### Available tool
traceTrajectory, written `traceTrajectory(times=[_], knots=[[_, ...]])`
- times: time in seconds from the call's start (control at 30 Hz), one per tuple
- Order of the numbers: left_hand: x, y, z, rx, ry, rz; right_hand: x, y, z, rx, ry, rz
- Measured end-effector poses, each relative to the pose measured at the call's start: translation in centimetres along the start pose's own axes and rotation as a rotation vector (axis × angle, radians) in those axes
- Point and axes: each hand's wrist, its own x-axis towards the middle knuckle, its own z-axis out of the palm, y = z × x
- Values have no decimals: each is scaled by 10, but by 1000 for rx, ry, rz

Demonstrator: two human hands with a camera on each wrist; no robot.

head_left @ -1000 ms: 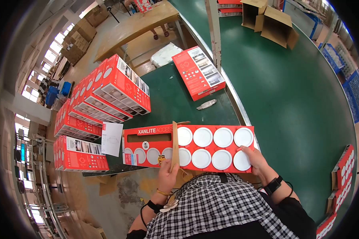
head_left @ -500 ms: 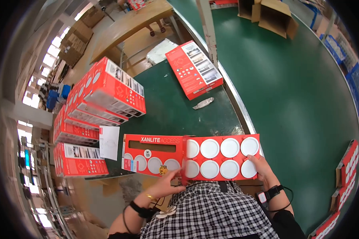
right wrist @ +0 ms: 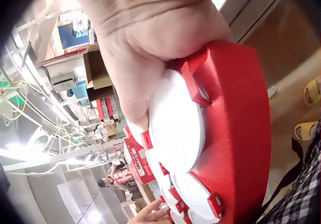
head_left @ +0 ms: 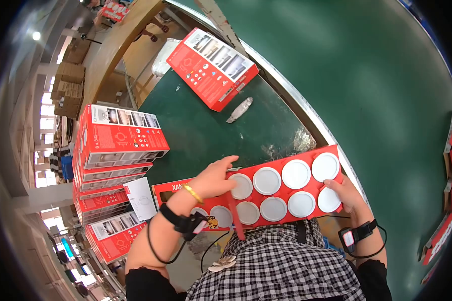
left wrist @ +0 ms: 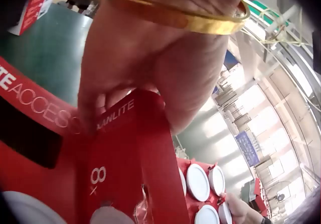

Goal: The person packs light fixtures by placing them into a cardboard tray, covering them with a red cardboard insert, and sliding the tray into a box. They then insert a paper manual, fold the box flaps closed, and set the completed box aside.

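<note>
A red card tray [head_left: 281, 200] carries two rows of round white discs [head_left: 296, 174]. Its left end meets a red printed carton [head_left: 172, 188], with a narrow red flap [head_left: 237, 219] standing across the join. My right hand [head_left: 347, 194] grips the tray's right end, thumb on top beside a disc. Over the join, my left hand [head_left: 213, 179] covers part of the carton. The left wrist view shows its fingers and thumb on opposite sides of the carton's end panel [left wrist: 120, 159]. Underneath, the right fingers are hidden in the right wrist view.
Red cartons [head_left: 120, 138] stand stacked at the left, a white printed sheet [head_left: 140, 198] beside them. Farther back lie another carton [head_left: 213, 70] and a silvery cutter-like tool [head_left: 240, 110]. A metal rail [head_left: 291, 95] borders the green table. More red trays [head_left: 442, 200] lie far right.
My left hand let go of the near part of the flap, drew back, then reached over to the far side of the join. My right hand keeps its grip; the head view has turned.
</note>
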Motion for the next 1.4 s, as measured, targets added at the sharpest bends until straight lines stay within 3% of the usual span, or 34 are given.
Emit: traceTrajectory(times=[0.03,0.2,0.3,0.37,0.5,0.53,0.67,0.73,0.77,0.87,0.93,1.17,1.23,1.4], knots=[[-4,-5,-5,-248,-42,7,0,-1,0,-5,3,14],[-15,-12,-7,-249,-36,-49,-4,-3,3,23,3,48],[-6,-17,-7,-18,63,-21,-4,0,4,20,0,30],[7,-13,-15,193,-58,-61,-4,1,5,13,-6,20],[23,-15,-17,182,-83,-94,-2,-8,10,0,-46,36],[22,-14,-13,283,10,12,-4,-9,14,2,-59,40],[26,-14,-8,385,4,-12,-5,-11,17,-15,-55,38],[24,-24,-6,419,238,139,-6,-9,15,-1,-75,61],[25,-27,-7,424,231,145,-6,-8,14,6,-68,62],[25,-15,-9,207,305,16,-10,-5,10,12,-81,32],[26,-16,-6,205,316,38,-12,-3,8,-8,-99,-66],[17,-4,-14,180,336,140,-27,4,2,5,-108,-141],[9,1,-15,197,340,151,-36,4,1,-42,-170,-285],[-16,17,-20,237,343,178,-56,16,-4,3,-202,-277]])
